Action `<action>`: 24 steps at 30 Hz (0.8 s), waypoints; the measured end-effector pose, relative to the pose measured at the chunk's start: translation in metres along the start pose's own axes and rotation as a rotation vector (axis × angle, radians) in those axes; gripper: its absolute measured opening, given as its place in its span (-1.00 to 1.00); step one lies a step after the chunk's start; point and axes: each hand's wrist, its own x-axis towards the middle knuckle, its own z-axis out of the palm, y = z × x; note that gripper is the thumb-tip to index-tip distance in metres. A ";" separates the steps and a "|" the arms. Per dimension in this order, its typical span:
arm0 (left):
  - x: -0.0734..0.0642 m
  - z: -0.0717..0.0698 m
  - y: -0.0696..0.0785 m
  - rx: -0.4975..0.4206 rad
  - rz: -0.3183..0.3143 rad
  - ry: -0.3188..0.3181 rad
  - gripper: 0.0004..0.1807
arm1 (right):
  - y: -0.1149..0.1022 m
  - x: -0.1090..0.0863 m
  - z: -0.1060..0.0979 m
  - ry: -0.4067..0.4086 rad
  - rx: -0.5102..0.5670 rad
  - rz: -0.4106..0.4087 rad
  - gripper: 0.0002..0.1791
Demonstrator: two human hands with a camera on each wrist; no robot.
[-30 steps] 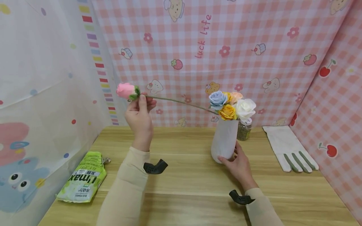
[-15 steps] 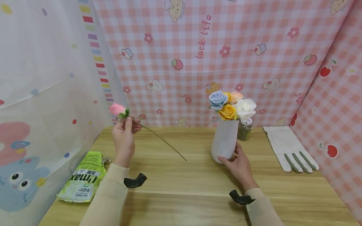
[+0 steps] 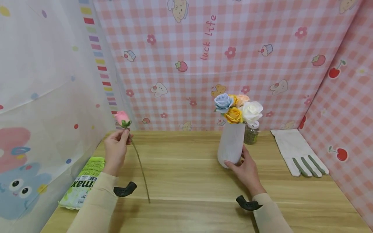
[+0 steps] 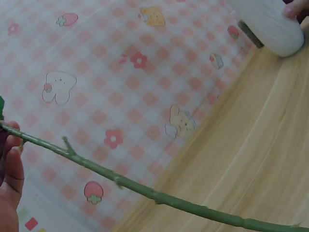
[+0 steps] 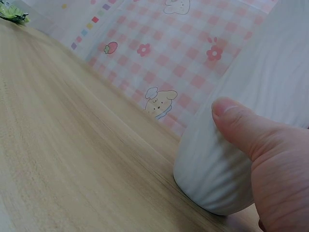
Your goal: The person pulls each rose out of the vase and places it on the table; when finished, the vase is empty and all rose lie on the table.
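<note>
my left hand [image 3: 115,152] pinches a pink rose [image 3: 121,118] by its stem just below the bloom, thumb and fingers closed on it; the bloom points up, and the long green stem slants down and to the right over the wooden table [image 3: 180,187]. i cannot tell whether its lower tip touches the wood. well apart to the right, my right hand [image 3: 246,171] grips the lower part of a white vase [image 3: 231,145], thumb on its near side. the vase stands on the table with blue, yellow, peach and white roses [image 3: 233,115] bunched at its mouth. just behind it is a small jar [image 3: 251,134] with a pale lid; farther right lies a white glove [image 3: 291,149] with green-striped fingers. a green bag [image 3: 80,187] lies at the left, partly behind my sleeve [image 3: 96,204].
</note>
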 end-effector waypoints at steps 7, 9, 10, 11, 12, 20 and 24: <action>0.002 -0.012 -0.010 0.134 -0.051 -0.050 -0.75 | -0.001 0.000 0.000 -0.009 0.013 0.012 0.15; 0.002 -0.015 -0.016 0.166 -0.064 -0.036 -0.73 | -0.001 0.000 0.000 -0.009 0.016 0.015 0.15; 0.003 -0.016 -0.019 0.186 -0.070 -0.030 -0.72 | -0.001 0.000 0.000 -0.010 0.018 0.016 0.15; 0.003 -0.018 -0.022 0.201 -0.083 -0.024 -0.70 | -0.001 0.000 -0.001 -0.010 0.018 0.017 0.16; 0.004 -0.020 -0.026 0.222 -0.094 -0.018 -0.68 | -0.001 0.000 -0.001 -0.011 0.018 0.018 0.16; 0.011 -0.026 -0.054 0.369 -0.175 -0.062 -0.61 | -0.001 -0.001 -0.001 -0.002 0.008 -0.007 0.12; 0.015 -0.022 -0.065 0.438 -0.135 -0.093 -0.65 | 0.001 -0.001 0.000 0.008 0.002 -0.029 0.11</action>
